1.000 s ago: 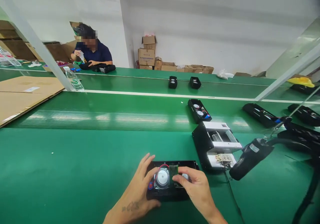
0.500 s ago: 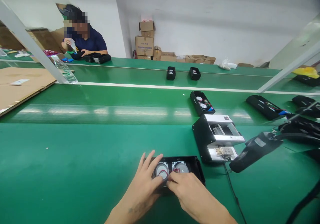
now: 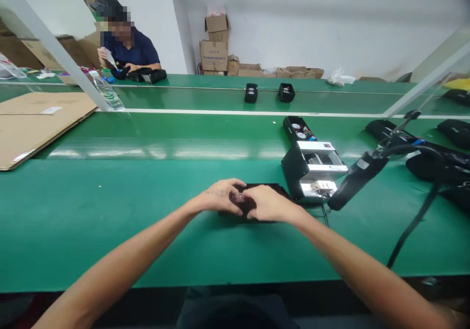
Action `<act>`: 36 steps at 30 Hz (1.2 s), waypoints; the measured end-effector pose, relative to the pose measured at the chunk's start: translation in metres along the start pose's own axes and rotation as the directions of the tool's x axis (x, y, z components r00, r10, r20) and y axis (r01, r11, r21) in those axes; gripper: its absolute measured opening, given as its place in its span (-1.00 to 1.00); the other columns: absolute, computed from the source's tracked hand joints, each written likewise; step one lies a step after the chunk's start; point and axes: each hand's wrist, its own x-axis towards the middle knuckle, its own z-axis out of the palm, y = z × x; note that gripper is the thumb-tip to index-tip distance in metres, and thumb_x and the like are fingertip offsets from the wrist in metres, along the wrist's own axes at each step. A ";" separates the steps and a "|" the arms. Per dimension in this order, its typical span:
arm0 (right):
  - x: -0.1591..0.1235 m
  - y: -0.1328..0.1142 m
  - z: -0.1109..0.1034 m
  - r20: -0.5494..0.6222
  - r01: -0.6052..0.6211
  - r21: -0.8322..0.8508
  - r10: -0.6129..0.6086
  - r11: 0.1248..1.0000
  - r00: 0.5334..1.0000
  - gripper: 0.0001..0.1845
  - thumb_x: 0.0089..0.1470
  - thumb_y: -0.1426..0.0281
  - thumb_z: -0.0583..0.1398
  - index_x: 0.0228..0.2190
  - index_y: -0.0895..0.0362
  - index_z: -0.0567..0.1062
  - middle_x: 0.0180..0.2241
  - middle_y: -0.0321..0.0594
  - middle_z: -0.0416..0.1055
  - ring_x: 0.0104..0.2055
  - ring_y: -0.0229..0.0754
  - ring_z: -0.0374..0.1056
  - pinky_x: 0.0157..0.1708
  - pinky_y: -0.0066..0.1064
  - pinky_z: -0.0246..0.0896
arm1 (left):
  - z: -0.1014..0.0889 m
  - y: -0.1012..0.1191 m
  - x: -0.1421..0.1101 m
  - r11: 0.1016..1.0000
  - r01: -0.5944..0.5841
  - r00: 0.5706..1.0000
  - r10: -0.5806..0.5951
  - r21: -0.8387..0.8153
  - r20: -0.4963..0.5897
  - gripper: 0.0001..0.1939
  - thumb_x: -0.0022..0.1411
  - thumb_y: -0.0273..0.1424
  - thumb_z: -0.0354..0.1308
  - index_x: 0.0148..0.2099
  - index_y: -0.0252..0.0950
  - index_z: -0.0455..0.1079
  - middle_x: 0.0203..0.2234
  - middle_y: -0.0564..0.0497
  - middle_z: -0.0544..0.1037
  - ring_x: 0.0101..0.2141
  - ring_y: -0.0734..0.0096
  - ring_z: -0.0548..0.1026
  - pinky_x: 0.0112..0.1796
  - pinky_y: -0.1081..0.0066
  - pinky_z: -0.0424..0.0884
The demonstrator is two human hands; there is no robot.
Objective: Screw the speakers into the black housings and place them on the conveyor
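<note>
Both of my hands rest on a black speaker housing [image 3: 273, 188] lying on the green table [image 3: 110, 206] in front of me. My left hand [image 3: 220, 196] covers its left part with fingers curled down onto it. My right hand [image 3: 267, 204] lies over the middle, fingers bent and pinched toward the left hand. The round speaker drivers inside are hidden under my hands. What the fingertips pinch is too small to make out.
A black and white machine [image 3: 312, 170] stands just right of the housing, a hanging black power tool [image 3: 354, 182] beside it. More black housings [image 3: 298, 128] lie on the conveyor. A person [image 3: 127, 50] works at the far left. Cardboard sheets [image 3: 33, 123] lie left.
The view has pulled back and tilted down, showing both forearms. My hands have closed together over the housing, hiding the two drivers that showed before.
</note>
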 end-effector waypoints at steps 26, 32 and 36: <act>0.032 0.010 -0.011 -0.019 -0.089 0.005 0.089 0.996 0.996 -0.72 -0.21 0.20 0.49 -0.42 0.08 0.69 -0.59 -0.37 0.37 -0.46 -0.18 0.26 -0.47 -0.36 -0.04 | -0.024 -0.011 0.032 0.960 0.218 0.966 -0.188 -0.173 0.175 -0.64 -0.34 -0.26 0.58 -0.53 -0.27 0.49 -0.10 0.06 0.56 -0.19 0.37 0.49 -0.28 0.44 0.36; 0.028 0.006 -0.014 0.009 -0.108 0.008 0.108 0.994 0.994 -0.73 -0.20 0.23 0.49 -0.39 0.08 0.70 -0.60 -0.32 0.39 -0.47 -0.16 0.28 -0.49 -0.35 -0.04 | -0.025 -0.012 0.031 0.952 0.251 0.953 -0.211 -0.177 0.217 -0.61 -0.32 -0.25 0.58 -0.46 -0.24 0.48 -0.22 0.09 0.59 -0.26 0.38 0.52 -0.32 0.44 0.38; 0.034 0.007 -0.006 -0.003 -0.148 0.053 0.148 0.988 0.989 -0.74 -0.28 0.27 0.51 -0.44 0.06 0.70 -0.60 -0.33 0.43 -0.49 -0.16 0.31 -0.51 -0.36 -0.01 | -0.020 -0.011 0.027 0.936 0.289 0.946 -0.247 -0.200 0.209 -0.60 -0.33 -0.26 0.58 -0.45 -0.24 0.47 -0.25 0.09 0.59 -0.29 0.42 0.52 -0.34 0.47 0.36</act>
